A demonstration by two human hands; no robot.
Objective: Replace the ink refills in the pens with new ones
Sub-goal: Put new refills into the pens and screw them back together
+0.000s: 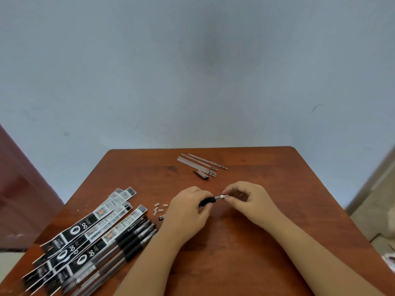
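My left hand (188,212) grips a pen (208,201) by its black rubber grip, over the middle of the wooden table (277,189). My right hand (245,199) pinches the pen's silver metal tip (222,197) between thumb and fingers. Most of the pen barrel is hidden under my left hand. Several clear, used-looking refills (198,163) lie side by side at the far edge, with a black pen cap (201,174) just in front of them. A row of several assembled black-grip pens (128,244) lies at the near left.
Several black-and-white refill packages (89,227) are fanned out left of the pens. Small white refill tip caps (159,208) are scattered left of my left hand, with a small dark piece (161,217) beside them. A pale wall rises behind the table.
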